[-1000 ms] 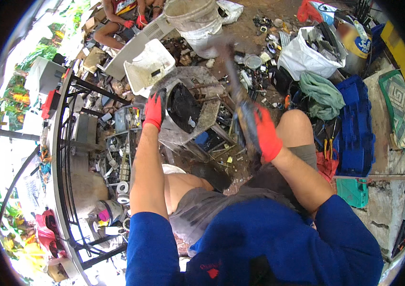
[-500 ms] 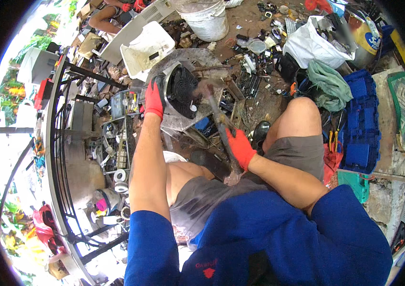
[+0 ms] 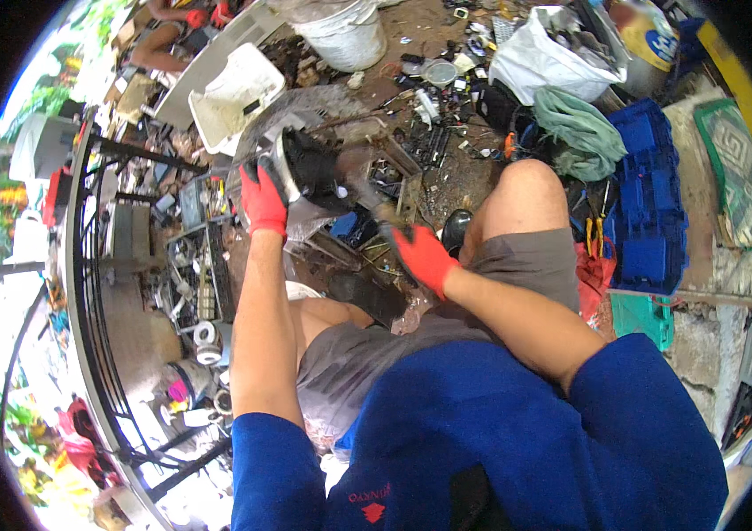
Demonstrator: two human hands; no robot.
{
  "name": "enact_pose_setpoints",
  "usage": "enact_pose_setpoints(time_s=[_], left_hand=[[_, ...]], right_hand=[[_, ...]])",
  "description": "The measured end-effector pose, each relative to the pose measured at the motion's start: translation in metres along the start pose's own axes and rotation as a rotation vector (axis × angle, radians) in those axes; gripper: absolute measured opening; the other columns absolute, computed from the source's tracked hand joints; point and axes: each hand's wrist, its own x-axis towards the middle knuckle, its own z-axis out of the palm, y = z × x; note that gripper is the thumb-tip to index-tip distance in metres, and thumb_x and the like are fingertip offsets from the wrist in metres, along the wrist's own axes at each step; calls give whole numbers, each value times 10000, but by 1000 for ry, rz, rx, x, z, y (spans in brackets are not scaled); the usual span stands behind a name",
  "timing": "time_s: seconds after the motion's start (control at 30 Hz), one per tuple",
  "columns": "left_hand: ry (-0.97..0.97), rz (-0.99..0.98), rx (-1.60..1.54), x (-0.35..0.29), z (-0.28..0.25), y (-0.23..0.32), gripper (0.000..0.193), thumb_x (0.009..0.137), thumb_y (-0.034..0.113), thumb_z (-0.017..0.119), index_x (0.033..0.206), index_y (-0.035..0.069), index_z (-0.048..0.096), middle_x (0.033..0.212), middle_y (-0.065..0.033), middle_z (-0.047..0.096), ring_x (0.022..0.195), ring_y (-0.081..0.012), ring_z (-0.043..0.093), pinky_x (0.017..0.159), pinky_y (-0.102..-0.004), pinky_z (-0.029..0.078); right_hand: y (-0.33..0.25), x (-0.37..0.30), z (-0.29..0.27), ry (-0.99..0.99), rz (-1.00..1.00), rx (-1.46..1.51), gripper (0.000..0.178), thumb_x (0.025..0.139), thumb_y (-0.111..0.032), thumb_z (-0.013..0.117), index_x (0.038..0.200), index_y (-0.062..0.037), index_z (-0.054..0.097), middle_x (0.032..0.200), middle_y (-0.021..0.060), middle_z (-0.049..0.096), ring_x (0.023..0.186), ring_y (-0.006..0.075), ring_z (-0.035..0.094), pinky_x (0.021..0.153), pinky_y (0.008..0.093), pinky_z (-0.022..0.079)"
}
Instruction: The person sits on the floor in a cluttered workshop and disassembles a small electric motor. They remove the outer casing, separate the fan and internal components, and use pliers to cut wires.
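My left hand (image 3: 264, 196), in a red and dark glove, is closed on the edge of a black ridged part with a silvery rim (image 3: 314, 168). The part stands tilted on a grey, worn work block (image 3: 257, 146); its exact kind is not plain. My right hand (image 3: 427, 259), gloved alike, grips the handle of a hammer (image 3: 379, 208). Motion smears the hammer's front end, which is close to the right side of the black part. Whether they touch, I cannot tell.
Small scrap covers the ground beyond. A white bucket (image 3: 341, 40), a white plastic bin (image 3: 234, 96) and a filled white sack (image 3: 526, 60) stand farther off. A blue plastic case (image 3: 648, 199) lies at right, a black metal frame (image 3: 97, 292) at left. Another person's red-gloved hands (image 3: 208, 15) show far left.
The view has shifted, so the scene sits farther left and higher. My right hand has swung the hammer, turning its handle; my left hand has tilted the black part more upright.
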Motion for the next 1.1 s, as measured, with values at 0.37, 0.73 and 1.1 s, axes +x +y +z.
enact_pose_setpoints(time_s=[0.37,0.73,1.1], left_hand=[[-82,0,-1,-3,-8,7,609,1003,363,469,1485,28,305,1416,-243,475,1303,-373,463,1083,-399,347],[34,-63,150,-10,-24,-16,646,989,369,481,1438,-72,330,1430,-299,422,1316,-410,429,1089,-411,350],[32,206,-53,-40,-36,-16,433,966,187,512,1332,-36,448,1280,-208,565,1175,-335,539,1038,-386,381]], right_hand=[[-45,67,-57,165,-369,893,448,982,-295,548,1253,61,529,1146,289,617,1064,366,609,971,399,448],[-51,12,-30,126,-81,313,716,937,-561,503,1199,102,564,1146,347,606,1117,451,587,952,437,455],[-50,-8,-136,246,-381,284,545,965,-361,570,1335,31,489,1250,302,560,1189,391,549,1006,399,423]])
